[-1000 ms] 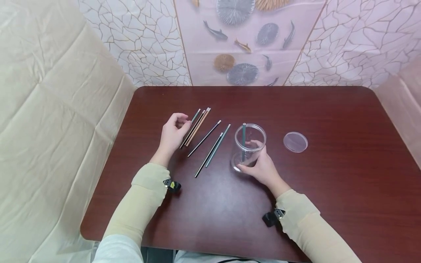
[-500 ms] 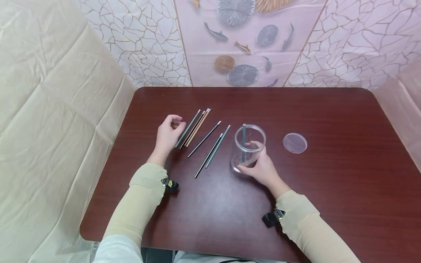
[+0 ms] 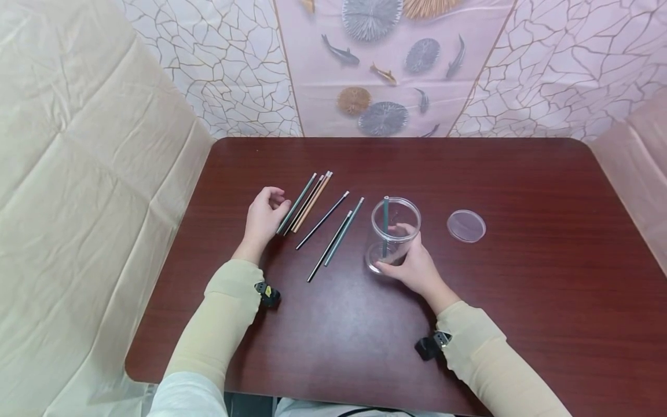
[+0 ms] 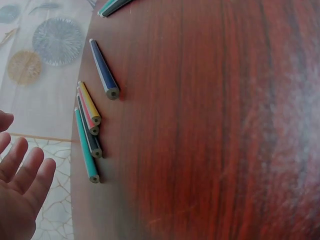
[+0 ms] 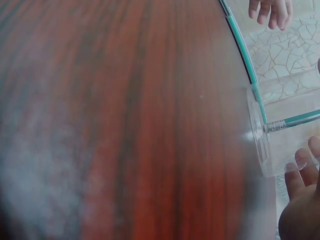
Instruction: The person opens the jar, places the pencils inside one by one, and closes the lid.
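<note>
My right hand (image 3: 417,266) grips a clear plastic jar (image 3: 371,246) low on its side, with fingers and thumb around it. A green pencil (image 3: 385,223) leans upright inside; in the right wrist view its metal eraser end (image 5: 274,127) sits at the jar's bottom. My left hand (image 3: 263,217) hovers beside a group of pencils, fingers loosely bent and nothing held. Nearest to it lies a green pencil (image 4: 86,145), with a black pencil (image 4: 89,125), a pink pencil (image 4: 88,110) and a yellow pencil (image 4: 90,103) alongside. A dark blue pencil (image 4: 103,70) lies apart from them.
Between the dark blue pencil and the jar lie a black pencil (image 3: 330,246) and another green pencil (image 3: 345,231), side by side. A clear round lid (image 3: 466,226) rests on the brown table (image 3: 521,324) right of the jar. A patterned backdrop (image 3: 234,69) stands behind.
My left hand has drawn back a little to the left and toward me, baring the green pencil beside it. My right hand and the jar have stayed put.
</note>
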Demonstrator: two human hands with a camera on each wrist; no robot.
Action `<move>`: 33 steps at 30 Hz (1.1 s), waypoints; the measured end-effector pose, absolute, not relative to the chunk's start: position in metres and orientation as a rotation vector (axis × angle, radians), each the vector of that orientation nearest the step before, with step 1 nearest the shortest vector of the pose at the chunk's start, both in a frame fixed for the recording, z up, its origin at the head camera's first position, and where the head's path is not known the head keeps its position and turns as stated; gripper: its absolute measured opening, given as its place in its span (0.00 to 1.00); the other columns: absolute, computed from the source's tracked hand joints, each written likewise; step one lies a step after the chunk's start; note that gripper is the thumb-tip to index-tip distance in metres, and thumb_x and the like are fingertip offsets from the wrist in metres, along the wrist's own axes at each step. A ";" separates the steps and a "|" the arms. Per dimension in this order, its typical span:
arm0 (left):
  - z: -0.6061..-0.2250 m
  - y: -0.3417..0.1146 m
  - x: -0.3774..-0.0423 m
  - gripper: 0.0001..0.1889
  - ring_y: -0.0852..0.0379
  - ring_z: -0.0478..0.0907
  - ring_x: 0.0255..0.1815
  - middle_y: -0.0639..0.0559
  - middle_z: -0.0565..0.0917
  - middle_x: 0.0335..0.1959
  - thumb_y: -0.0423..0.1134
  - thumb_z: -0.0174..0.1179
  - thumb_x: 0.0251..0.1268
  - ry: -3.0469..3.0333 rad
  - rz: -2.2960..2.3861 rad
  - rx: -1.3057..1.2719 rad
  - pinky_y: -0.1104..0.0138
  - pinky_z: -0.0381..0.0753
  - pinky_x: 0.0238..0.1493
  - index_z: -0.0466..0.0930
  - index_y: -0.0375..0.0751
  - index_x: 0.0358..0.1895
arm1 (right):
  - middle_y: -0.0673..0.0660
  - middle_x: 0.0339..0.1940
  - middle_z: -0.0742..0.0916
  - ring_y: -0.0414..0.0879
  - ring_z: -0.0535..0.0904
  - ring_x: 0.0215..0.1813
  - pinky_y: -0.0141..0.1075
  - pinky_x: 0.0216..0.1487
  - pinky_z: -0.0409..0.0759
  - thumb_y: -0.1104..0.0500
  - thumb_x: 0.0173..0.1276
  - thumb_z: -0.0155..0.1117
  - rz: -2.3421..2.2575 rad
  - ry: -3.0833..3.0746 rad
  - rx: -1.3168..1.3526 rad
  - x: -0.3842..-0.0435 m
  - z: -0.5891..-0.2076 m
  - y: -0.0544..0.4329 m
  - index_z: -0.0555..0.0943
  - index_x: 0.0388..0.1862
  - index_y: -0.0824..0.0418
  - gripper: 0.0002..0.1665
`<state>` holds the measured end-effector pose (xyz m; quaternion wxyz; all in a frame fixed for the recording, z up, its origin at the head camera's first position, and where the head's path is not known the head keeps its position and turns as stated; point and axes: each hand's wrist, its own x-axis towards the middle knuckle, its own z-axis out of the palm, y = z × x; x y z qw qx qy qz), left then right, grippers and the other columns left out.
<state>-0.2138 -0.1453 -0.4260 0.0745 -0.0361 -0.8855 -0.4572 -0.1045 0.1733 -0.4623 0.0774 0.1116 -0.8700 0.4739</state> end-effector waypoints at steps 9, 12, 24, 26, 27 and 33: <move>-0.432 -0.149 -0.216 0.14 0.50 0.76 0.35 0.45 0.80 0.38 0.38 0.61 0.60 -2.737 -1.268 -0.113 0.60 0.74 0.40 0.76 0.36 0.47 | 0.56 0.57 0.79 0.51 0.70 0.61 0.47 0.60 0.64 0.57 0.41 0.80 1.405 -2.618 0.342 -0.105 -0.460 0.173 0.56 0.63 0.65 0.55; -0.434 -0.149 -0.216 0.14 0.50 0.76 0.38 0.46 0.79 0.39 0.39 0.60 0.61 -2.805 -1.190 -0.085 0.58 0.73 0.42 0.75 0.37 0.47 | 0.56 0.57 0.79 0.52 0.70 0.61 0.47 0.60 0.63 0.57 0.41 0.80 1.397 -2.614 0.350 -0.104 -0.460 0.173 0.56 0.62 0.66 0.54; -0.438 -0.148 -0.216 0.15 0.49 0.74 0.41 0.47 0.77 0.41 0.42 0.59 0.61 -2.919 -1.063 -0.040 0.56 0.72 0.43 0.74 0.40 0.48 | 0.57 0.58 0.76 0.54 0.69 0.62 0.49 0.60 0.63 0.57 0.42 0.80 1.376 -2.618 0.353 -0.105 -0.459 0.173 0.62 0.55 0.66 0.46; -0.438 -0.147 -0.217 0.15 0.49 0.74 0.41 0.47 0.76 0.41 0.42 0.59 0.61 -2.928 -1.062 -0.039 0.56 0.72 0.43 0.73 0.40 0.48 | 0.57 0.58 0.76 0.54 0.69 0.62 0.49 0.61 0.62 0.57 0.42 0.80 1.380 -2.619 0.351 -0.105 -0.458 0.173 0.63 0.53 0.65 0.44; -0.439 -0.147 -0.217 0.15 0.49 0.74 0.41 0.47 0.76 0.41 0.43 0.59 0.61 -2.932 -1.059 -0.036 0.56 0.72 0.43 0.73 0.40 0.48 | 0.57 0.58 0.76 0.54 0.69 0.62 0.49 0.61 0.62 0.57 0.42 0.80 1.384 -2.620 0.350 -0.105 -0.458 0.173 0.63 0.54 0.65 0.45; -0.441 -0.147 -0.218 0.15 0.48 0.74 0.42 0.47 0.77 0.41 0.43 0.59 0.61 -2.966 -1.031 -0.019 0.55 0.72 0.44 0.74 0.41 0.48 | 0.57 0.58 0.77 0.53 0.68 0.62 0.49 0.61 0.62 0.57 0.42 0.79 1.398 -2.630 0.342 -0.104 -0.458 0.172 0.61 0.56 0.65 0.47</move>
